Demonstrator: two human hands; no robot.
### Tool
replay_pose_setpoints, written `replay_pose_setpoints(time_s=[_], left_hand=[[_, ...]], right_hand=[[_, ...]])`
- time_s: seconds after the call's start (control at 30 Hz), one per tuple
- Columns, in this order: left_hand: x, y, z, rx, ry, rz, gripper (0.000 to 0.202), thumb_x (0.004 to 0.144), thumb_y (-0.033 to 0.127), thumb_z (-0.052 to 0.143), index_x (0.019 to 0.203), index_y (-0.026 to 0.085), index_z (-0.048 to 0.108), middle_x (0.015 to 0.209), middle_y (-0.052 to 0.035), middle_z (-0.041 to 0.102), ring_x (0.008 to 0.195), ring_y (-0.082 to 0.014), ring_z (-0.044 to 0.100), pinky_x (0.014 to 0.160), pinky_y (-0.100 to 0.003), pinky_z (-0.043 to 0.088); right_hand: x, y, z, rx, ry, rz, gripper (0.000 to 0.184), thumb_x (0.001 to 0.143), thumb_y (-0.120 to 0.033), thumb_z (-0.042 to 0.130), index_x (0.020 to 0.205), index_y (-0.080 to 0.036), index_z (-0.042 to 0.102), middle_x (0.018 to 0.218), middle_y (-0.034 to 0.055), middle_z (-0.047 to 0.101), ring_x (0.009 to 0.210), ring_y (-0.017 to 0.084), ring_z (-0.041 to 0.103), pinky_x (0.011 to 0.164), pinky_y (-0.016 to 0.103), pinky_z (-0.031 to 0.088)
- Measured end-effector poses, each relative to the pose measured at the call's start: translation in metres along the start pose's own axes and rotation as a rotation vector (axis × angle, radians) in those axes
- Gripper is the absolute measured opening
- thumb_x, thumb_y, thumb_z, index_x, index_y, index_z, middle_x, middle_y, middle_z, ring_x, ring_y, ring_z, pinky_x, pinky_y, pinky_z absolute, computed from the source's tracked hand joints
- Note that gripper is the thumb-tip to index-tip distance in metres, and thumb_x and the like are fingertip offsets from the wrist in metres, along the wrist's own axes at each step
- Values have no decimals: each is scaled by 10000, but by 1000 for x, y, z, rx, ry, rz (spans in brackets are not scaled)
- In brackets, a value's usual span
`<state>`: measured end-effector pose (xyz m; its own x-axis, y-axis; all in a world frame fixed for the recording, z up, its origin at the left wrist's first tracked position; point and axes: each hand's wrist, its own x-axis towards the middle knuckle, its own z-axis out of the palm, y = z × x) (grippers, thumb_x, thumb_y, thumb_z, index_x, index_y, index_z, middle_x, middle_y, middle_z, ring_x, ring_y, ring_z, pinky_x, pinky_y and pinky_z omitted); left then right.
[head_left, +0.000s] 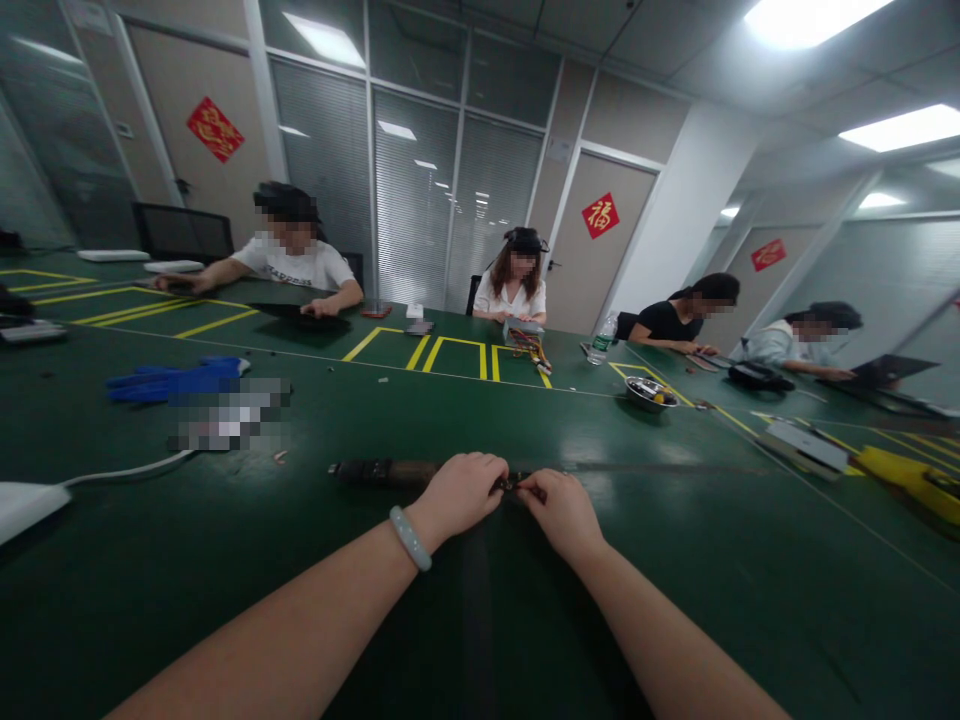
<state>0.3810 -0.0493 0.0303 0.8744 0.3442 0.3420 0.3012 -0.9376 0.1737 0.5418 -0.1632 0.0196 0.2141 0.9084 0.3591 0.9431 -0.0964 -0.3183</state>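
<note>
In the middle of the table, my left hand [463,492], with a pale bangle at its wrist, is closed with its fingertips on a small dark part [511,483]. From the other side my right hand [566,512] pinches the same part between thumb and fingers. Its details are too small to make out. A dark, slim tool that looks like an electric screwdriver [386,472] lies flat on the table to the left, its tip pointing left. Its right end is hidden behind my left hand.
Blue gloves [176,380] lie at left near a white cable [135,470]. A metal bowl [651,393] of small parts and a water bottle [602,341] stand at the back right. A yellow object [911,483] lies far right. Several people sit across the green table [337,600].
</note>
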Motion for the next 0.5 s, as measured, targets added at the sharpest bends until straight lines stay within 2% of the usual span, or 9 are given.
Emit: replay_pose_setpoints(time_s=[0.2, 0.5], left_hand=[[0, 4, -1, 64, 29, -8, 44, 873, 237, 551, 909, 213, 553, 906, -21, 618, 855, -199, 578, 726, -315, 424], [0, 4, -1, 67, 36, 5, 56, 901, 265, 530, 921, 218, 553, 906, -23, 612, 858, -192, 576, 741, -308, 426]], right_hand=[[0, -1, -1, -16, 10, -18, 83, 851, -255, 596, 836, -254, 678, 825, -22, 691, 807, 165, 615, 756, 290, 384], [-1, -1, 0, -30, 27, -20, 88, 859, -252, 586, 850, -254, 674, 858, -14, 693, 833, 165, 614, 784, 300, 382]])
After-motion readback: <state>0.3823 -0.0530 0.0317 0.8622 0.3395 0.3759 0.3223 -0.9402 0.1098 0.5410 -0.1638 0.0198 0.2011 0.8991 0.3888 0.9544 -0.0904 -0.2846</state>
